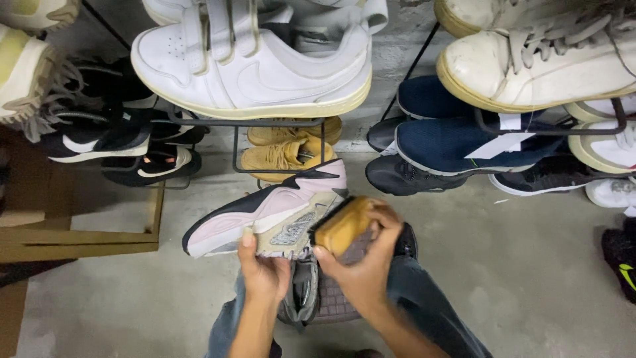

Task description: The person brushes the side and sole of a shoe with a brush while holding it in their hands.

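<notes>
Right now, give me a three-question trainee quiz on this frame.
1. True or false: the right hand holds a brush.
2. The left hand grips which thing? A) tan boot B) pink sneaker C) blue shoe
3. Fill in: the white shoe sits on a metal ____.

Key: 1 true; 2 B; 3 rack.
</notes>
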